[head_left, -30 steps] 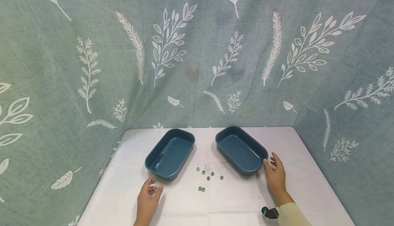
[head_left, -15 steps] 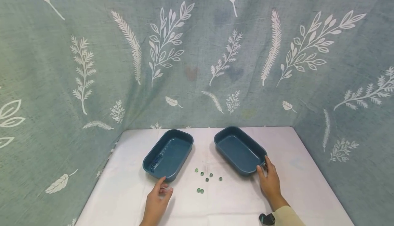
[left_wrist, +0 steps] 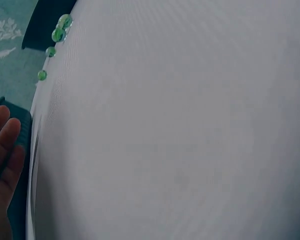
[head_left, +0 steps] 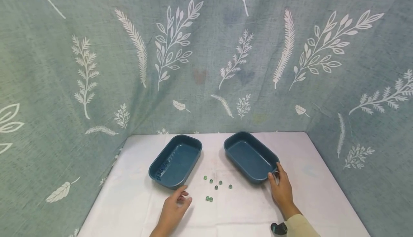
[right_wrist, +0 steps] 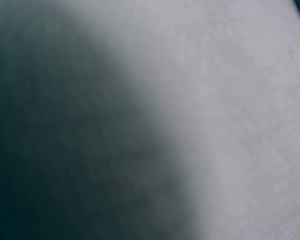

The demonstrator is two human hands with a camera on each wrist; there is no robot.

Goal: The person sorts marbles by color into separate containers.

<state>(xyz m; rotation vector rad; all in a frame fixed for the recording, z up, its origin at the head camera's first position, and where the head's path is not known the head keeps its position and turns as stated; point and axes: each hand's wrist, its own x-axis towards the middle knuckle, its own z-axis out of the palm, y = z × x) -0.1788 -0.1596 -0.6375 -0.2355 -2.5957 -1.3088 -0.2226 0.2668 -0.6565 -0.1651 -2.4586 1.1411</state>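
My left hand (head_left: 175,208) hovers over the cloth just in front of the left tray (head_left: 190,161), its fingers loosely bent and nothing visible between them. Dark blue marbles (head_left: 162,168) lie along that tray's left side. To the right of the hand, several green glass marbles (head_left: 211,199) are scattered on the cloth; the left wrist view also shows some green marbles (left_wrist: 58,34) beyond the fingers (left_wrist: 7,132). At the near right corner of the right tray (head_left: 248,158), my right hand (head_left: 282,192) touches the rim with fairly straight fingers and the thumb apart.
A white cloth (head_left: 245,212) covers the table. Behind and at both sides hangs a green-grey curtain (head_left: 206,115) with white leaf prints. A black device (head_left: 279,228) sits at the right wrist beside the pale sleeve (head_left: 300,226).
My left hand has moved right, from the left tray's near corner toward the green marbles. The right hand has come in to the right tray's corner and stays there. Trays and marbles look unmoved.
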